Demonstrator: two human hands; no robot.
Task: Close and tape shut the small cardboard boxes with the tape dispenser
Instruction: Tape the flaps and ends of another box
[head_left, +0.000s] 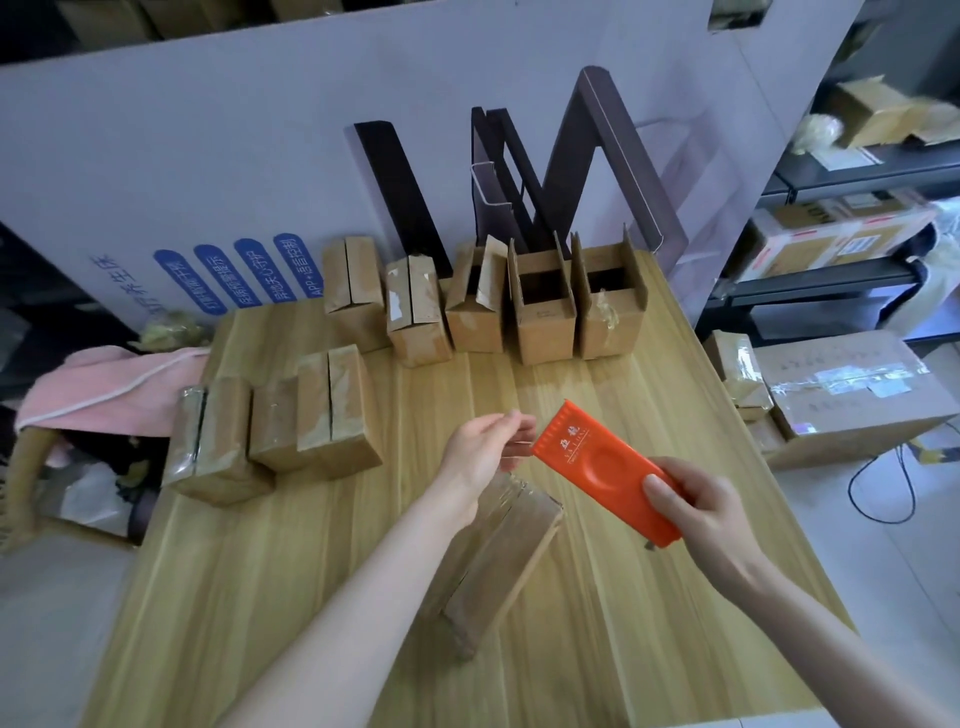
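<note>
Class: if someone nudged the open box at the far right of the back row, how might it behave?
The open box stands tall and narrow, so it would probably tip. It looks empty, so likely light. Its raised flaps would probably bend.

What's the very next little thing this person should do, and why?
Probably draw the tape down onto the box. The left hand pinches the tape end at the mouth of the dispenser, held by the right hand, just above that box.

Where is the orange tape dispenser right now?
The orange tape dispenser is held in the right hand above the wooden table, right of centre, beside the left hand.
</note>
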